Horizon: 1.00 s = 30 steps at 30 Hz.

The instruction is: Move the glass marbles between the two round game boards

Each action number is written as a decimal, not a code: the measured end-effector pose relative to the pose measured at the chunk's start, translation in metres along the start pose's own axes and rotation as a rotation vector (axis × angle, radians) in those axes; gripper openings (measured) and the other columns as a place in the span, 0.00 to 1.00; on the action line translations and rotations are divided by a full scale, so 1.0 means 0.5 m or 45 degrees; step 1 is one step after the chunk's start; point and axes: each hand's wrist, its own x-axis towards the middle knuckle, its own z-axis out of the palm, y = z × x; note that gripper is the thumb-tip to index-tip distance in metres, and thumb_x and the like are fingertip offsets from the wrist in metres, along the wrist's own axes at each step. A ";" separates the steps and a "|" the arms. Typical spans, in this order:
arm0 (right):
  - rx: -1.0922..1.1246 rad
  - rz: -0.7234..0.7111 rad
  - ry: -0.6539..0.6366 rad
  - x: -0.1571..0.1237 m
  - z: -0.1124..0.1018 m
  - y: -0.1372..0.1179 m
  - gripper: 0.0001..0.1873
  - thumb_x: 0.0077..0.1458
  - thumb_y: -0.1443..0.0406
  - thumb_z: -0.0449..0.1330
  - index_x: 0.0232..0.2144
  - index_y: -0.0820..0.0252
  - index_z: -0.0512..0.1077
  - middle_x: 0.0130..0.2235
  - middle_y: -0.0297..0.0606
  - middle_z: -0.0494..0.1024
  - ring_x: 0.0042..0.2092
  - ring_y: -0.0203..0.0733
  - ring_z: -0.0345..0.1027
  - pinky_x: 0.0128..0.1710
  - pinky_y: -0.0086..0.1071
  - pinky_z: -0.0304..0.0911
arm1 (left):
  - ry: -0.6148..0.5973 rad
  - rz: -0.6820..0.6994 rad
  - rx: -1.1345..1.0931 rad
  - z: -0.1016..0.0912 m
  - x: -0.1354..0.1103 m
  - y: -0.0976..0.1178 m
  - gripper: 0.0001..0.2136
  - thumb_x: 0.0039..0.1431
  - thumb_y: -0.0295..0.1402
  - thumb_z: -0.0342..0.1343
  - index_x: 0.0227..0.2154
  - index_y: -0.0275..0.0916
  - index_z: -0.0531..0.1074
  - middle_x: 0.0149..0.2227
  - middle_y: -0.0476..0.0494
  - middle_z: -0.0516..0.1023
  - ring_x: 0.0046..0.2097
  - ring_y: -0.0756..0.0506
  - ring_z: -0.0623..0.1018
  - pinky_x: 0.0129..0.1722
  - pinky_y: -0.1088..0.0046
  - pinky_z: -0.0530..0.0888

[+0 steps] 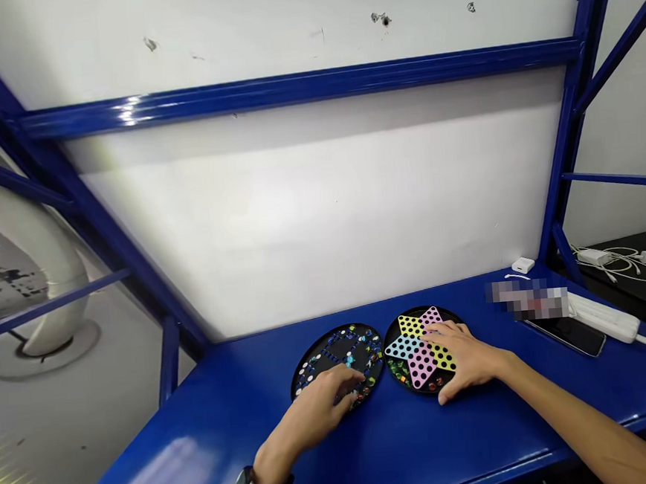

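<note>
Evidently, from where I stand, the left hand (325,397) curves over the left tray (316,356) of marbles (375,356), thumb and fingertips parted; the right hand (469,356) lies spread across the star board (421,365), which sits in the right tray (390,329) on the blue table (240,398). Should the left hand knock the left tray, marbles might scatter; lopsided pressure from the right hand, whose firmness I cannot judge, might tilt the star board.
</note>
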 end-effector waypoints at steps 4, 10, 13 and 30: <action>0.120 -0.004 0.229 -0.016 -0.003 -0.002 0.53 0.42 0.36 0.65 0.65 0.49 0.58 0.67 0.43 0.57 0.67 0.61 0.46 0.66 0.55 0.45 | -0.043 0.013 0.023 0.009 0.014 0.008 0.16 0.58 0.38 0.54 0.49 0.46 0.74 0.49 0.47 0.79 0.50 0.42 0.77 0.49 0.67 0.71; 0.231 0.015 0.378 -0.027 -0.006 0.006 0.34 0.61 0.40 0.50 0.62 0.48 0.60 0.63 0.41 0.62 0.63 0.54 0.54 0.65 0.53 0.49 | -0.046 -0.079 0.078 0.009 0.032 0.020 0.09 0.56 0.36 0.55 0.39 0.44 0.75 0.40 0.48 0.81 0.42 0.43 0.79 0.40 0.70 0.69; 0.210 0.022 0.378 -0.026 -0.004 0.008 0.32 0.61 0.41 0.49 0.61 0.46 0.62 0.62 0.40 0.63 0.63 0.54 0.55 0.64 0.54 0.49 | -0.068 -0.080 0.065 0.003 0.031 0.023 0.08 0.56 0.35 0.54 0.37 0.45 0.75 0.38 0.50 0.82 0.41 0.44 0.79 0.38 0.71 0.69; 0.154 0.026 0.400 -0.025 -0.007 0.008 0.29 0.63 0.42 0.46 0.58 0.47 0.64 0.59 0.39 0.67 0.61 0.52 0.58 0.64 0.54 0.49 | 0.024 0.146 -0.206 -0.005 0.045 0.110 0.12 0.64 0.41 0.48 0.37 0.42 0.74 0.35 0.49 0.80 0.37 0.47 0.76 0.35 0.73 0.69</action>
